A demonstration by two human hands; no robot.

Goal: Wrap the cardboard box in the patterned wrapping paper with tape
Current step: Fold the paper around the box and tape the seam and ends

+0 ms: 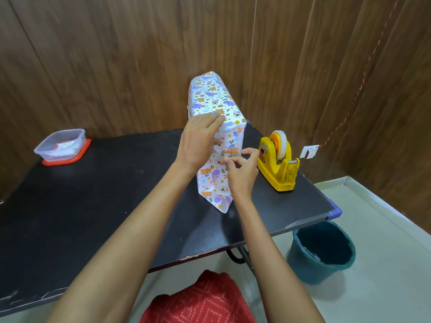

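Observation:
The box point(213, 99) stands upright on the black table point(93, 201), covered in white wrapping paper with cartoon animals. A folded paper flap point(221, 201) hangs down its near end and touches the table. My left hand point(198, 141) lies flat against the top near edge, fingers straight, pressing the paper down. My right hand point(240, 169) is at the near face, fingertips pinched together against the paper; whether a piece of tape is between them is too small to tell. A yellow tape dispenser point(277, 162) with a white roll stands just right of the box.
A clear plastic container point(60, 144) on a red lid sits at the table's back left. A teal bucket point(324, 250) stands on the floor below the table's right edge. Wood-panel walls close in behind. A red garment point(200, 299) shows at the bottom.

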